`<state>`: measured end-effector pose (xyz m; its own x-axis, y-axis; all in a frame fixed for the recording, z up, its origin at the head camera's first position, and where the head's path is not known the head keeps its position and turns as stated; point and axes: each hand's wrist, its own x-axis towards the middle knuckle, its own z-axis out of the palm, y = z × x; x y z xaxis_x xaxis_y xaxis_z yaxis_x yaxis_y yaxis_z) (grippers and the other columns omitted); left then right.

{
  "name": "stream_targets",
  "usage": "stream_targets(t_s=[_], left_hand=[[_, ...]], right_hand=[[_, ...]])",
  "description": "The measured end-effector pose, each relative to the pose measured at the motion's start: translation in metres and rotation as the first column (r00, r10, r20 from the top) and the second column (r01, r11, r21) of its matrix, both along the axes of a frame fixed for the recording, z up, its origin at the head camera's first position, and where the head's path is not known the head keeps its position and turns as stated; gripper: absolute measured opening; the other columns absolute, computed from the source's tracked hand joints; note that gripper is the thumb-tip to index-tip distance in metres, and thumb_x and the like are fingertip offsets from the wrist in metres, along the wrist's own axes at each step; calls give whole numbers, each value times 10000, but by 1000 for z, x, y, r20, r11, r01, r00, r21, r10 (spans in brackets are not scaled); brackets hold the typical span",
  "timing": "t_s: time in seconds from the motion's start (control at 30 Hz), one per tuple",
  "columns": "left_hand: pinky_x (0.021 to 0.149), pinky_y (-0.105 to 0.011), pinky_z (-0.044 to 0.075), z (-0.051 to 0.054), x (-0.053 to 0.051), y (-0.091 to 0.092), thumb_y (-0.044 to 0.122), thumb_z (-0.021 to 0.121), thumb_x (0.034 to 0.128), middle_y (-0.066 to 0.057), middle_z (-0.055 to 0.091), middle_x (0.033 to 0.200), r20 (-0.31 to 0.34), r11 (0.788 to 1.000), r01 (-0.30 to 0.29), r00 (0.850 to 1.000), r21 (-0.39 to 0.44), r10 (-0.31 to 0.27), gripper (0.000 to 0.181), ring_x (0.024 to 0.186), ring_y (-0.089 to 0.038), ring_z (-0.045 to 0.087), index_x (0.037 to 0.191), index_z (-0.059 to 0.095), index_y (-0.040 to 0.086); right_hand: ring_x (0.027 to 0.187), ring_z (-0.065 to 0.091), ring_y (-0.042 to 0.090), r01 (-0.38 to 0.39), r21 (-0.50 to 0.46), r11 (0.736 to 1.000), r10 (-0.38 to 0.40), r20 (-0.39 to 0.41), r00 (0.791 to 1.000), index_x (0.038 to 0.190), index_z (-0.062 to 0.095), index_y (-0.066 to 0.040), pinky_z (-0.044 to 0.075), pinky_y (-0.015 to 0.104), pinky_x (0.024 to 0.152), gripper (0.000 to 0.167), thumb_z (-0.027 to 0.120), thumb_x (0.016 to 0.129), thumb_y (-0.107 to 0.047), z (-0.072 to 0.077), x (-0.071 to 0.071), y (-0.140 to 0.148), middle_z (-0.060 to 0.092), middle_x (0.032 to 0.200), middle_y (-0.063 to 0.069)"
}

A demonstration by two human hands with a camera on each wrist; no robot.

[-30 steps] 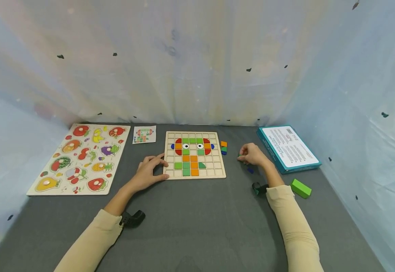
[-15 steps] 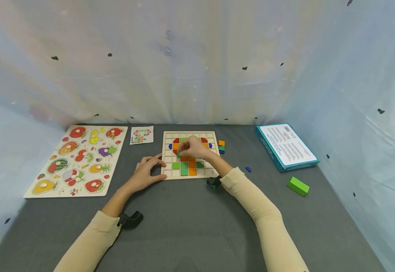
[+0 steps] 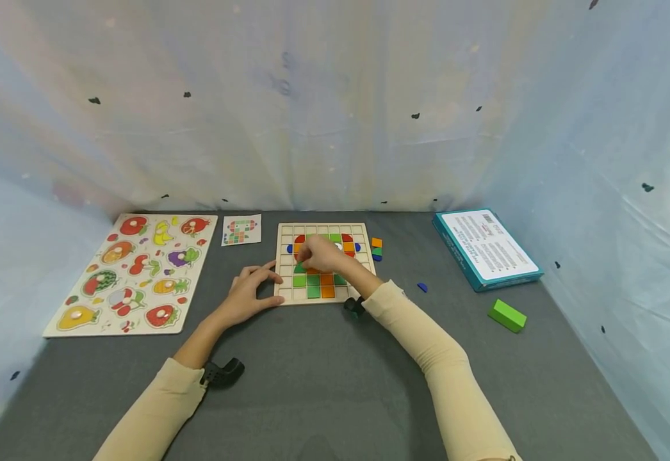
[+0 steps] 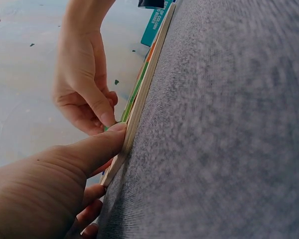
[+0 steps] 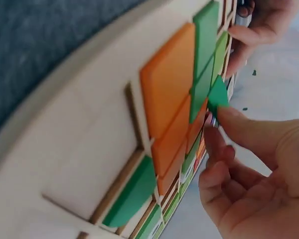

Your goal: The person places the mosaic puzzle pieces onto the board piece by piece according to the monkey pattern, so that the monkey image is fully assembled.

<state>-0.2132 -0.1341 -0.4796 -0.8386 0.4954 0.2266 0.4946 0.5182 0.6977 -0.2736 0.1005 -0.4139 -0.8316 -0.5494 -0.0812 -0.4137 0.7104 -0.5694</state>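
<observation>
In the head view, my left hand (image 3: 247,293) holds the left edge of a wooden grid board (image 3: 287,228), thumb near its lower left corner. My right hand (image 3: 322,253) is over the board and covers part of the coloured pattern. Between its thumb and fingertips it pinches a dark green tile (image 5: 218,95), set against the grid beside a row of green and orange tiles. A rounded green tile (image 5: 134,194) sits in a cell nearer the right wrist camera. The left wrist view shows the left thumb (image 4: 102,148) on the board's edge, close to the right fingertips.
A pattern card (image 3: 241,230) and a fruit puzzle board (image 3: 156,275) lie to the left. Right of the grid are a few stacked tiles (image 3: 377,249) and a blue half-round tile (image 3: 423,287). A teal box (image 3: 487,250) and a green block (image 3: 507,315) lie farther right.
My right hand has picked up a green tile from the table at the right, carried it left over the board and lowered it to the grid's left part. The left hand has stayed on the board.
</observation>
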Motion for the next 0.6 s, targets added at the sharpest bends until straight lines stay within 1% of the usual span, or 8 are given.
stream_targets(t_s=[0.07,0.13,0.2,0.27,0.37,0.47,0.53,0.6], left_hand=[[989,-616,207,1,0,-1,292,804,860,-164,352,1576,5,1000,-1,1000,1,1,373,1307,-370,328,1170,652,152],[994,-612,206,2,0,-2,299,805,859,-155,350,1579,9,1000,-2,1000,2,2,375,1314,-368,324,1170,653,155],[995,-613,205,1,0,-1,307,804,859,-153,347,1581,8,1000,-5,1000,-2,5,377,1318,-364,322,1172,652,161],[999,-615,204,0,-1,-1,316,804,858,-149,345,1583,9,1000,-11,1000,-7,11,379,1322,-360,320,1171,651,167],[998,-623,206,0,-2,-1,327,801,860,-156,344,1581,4,1000,-18,1000,-19,18,381,1324,-361,319,1171,652,166],[994,-623,211,0,-2,-1,330,799,861,-158,345,1580,0,999,-21,1000,-28,21,383,1321,-362,323,1171,652,158],[993,-620,212,0,-2,0,324,801,860,-160,346,1579,1,999,-22,1000,-29,22,385,1318,-363,326,1169,653,149],[993,-617,215,0,-1,0,322,801,860,-161,347,1578,1,999,-23,1000,-31,23,383,1317,-363,327,1167,652,148]], right_hand=[[976,644,235,-27,62,998,32,-81,996,1068,769,-32,521,302,827,162,687,930,-8,2,2,-3,722,1048,87],[994,624,244,-37,148,988,63,-179,982,1102,767,-57,515,313,827,187,675,942,-20,4,7,-6,696,1084,89],[1070,594,263,-13,247,969,79,-260,963,1175,742,-85,500,368,883,218,662,972,-98,7,16,-8,657,1172,101],[1201,536,296,18,351,936,94,-300,949,1292,682,-116,452,448,980,312,624,1009,-232,9,27,-10,592,1309,115],[1441,316,322,37,502,864,124,-284,951,1482,510,-176,276,581,1115,542,495,1031,-477,8,44,-10,417,1548,71],[1514,134,305,15,597,802,152,-228,962,1577,334,-221,154,619,1147,675,343,1023,-606,2,57,-9,249,1639,8],[1523,84,292,2,620,785,160,-205,965,1596,273,-227,124,622,1151,701,295,1021,-627,-2,63,-7,193,1653,-16],[1525,69,291,-7,614,789,160,-194,968,1598,263,-229,111,624,1153,701,282,1022,-628,-4,67,-4,187,1654,-24]])
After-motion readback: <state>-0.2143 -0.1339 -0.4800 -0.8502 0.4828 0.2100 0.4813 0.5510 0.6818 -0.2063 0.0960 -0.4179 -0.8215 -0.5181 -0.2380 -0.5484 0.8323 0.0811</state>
